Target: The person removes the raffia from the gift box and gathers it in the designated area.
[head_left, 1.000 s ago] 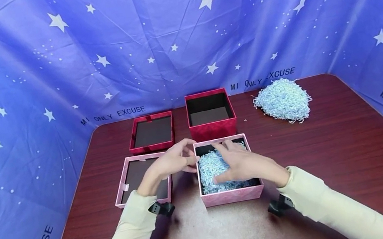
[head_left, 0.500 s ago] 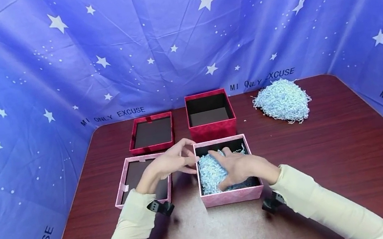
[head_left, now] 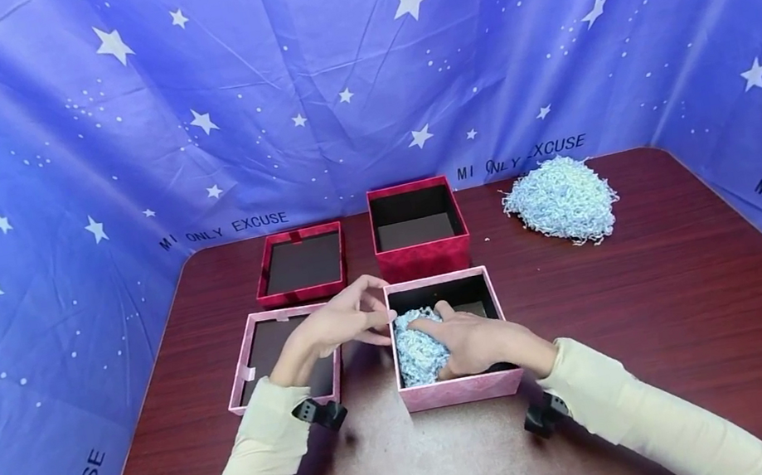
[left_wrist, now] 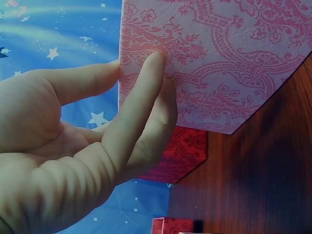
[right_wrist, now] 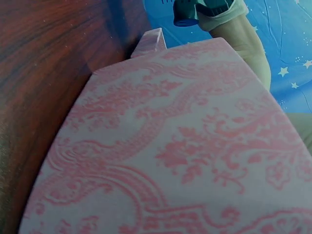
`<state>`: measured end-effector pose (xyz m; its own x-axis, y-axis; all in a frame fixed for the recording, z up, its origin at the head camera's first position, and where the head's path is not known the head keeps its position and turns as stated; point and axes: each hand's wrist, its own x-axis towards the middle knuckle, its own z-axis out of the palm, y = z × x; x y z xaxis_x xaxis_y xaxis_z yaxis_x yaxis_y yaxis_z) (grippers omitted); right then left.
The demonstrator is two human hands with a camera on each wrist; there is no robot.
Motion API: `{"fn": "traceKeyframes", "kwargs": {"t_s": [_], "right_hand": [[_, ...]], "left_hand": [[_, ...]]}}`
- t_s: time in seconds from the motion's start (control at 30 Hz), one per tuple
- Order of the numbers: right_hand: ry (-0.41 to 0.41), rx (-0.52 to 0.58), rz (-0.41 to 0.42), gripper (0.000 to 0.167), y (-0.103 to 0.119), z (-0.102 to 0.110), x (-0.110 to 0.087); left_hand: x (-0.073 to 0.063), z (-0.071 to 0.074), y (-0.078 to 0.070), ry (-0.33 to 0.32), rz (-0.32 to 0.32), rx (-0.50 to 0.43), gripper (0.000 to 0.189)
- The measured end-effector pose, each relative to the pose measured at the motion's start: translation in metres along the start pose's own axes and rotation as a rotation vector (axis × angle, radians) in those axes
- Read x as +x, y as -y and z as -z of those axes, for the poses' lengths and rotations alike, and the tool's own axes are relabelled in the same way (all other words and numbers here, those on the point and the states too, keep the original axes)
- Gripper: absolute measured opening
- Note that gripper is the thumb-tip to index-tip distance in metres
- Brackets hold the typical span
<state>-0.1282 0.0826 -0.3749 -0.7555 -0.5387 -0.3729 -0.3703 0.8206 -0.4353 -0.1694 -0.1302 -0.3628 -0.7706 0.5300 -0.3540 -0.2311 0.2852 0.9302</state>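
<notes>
A pink patterned box [head_left: 463, 390] stands in the middle of the table, part filled with pale blue shredded paper [head_left: 421, 348]. My right hand [head_left: 477, 337] reaches inside it, thumb and fingers curled round the paper, which is bunched against the left wall. Some fingertips are hidden. My left hand [head_left: 342, 320] is at the box's left side, thumb at the rim and fingers against the outer wall. The left wrist view shows those fingers [left_wrist: 131, 112] loosely bent on the patterned side. In the right wrist view the outer wall [right_wrist: 161, 131] hides the right hand.
Behind the pink box stands a red box [head_left: 425, 258] with a black inside. A red lid [head_left: 300, 263] and a pink lid [head_left: 280, 355] lie upturned at the left. Another heap of shredded paper [head_left: 562, 201] sits at the back right of the table [head_left: 665, 307].
My right hand has moved left and deeper in the pink box, its fingers drawing in. The paper is now bunched leftward, baring the box's right side. My left hand stays put.
</notes>
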Motion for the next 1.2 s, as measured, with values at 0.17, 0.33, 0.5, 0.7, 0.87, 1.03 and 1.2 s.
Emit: {"fn": "traceKeyframes", "kwargs": {"t_s": [0.17,0.33,0.5,0.7,0.87,1.03,1.2], "right_hand": [[-0.099,-0.033,0.022,0.070,0.002,-0.003,-0.003],[-0.183,-0.083,-0.003,0.070,0.005,0.000,-0.008],[-0.225,-0.066,0.000,0.072,0.006,0.007,-0.015],[-0.249,0.034,0.014,0.071,0.003,0.019,-0.021],[-0.279,0.128,0.041,0.073,-0.005,0.030,-0.025],[-0.326,0.179,0.091,0.073,-0.013,0.040,-0.029],[-0.364,0.264,0.134,0.073,-0.020,0.050,-0.035]], "left_hand": [[0.000,0.000,0.000,0.002,-0.002,0.009,0.049],[-0.001,0.000,0.001,0.007,-0.002,0.002,0.047],[-0.002,0.001,0.000,0.009,-0.005,-0.009,0.046],[-0.002,0.002,0.001,0.022,-0.012,-0.016,0.046],[-0.001,0.002,0.002,0.034,-0.018,-0.025,0.046],[-0.001,0.002,0.003,0.042,-0.024,-0.028,0.047],[-0.001,0.002,0.003,0.054,-0.029,-0.043,0.049]]}}
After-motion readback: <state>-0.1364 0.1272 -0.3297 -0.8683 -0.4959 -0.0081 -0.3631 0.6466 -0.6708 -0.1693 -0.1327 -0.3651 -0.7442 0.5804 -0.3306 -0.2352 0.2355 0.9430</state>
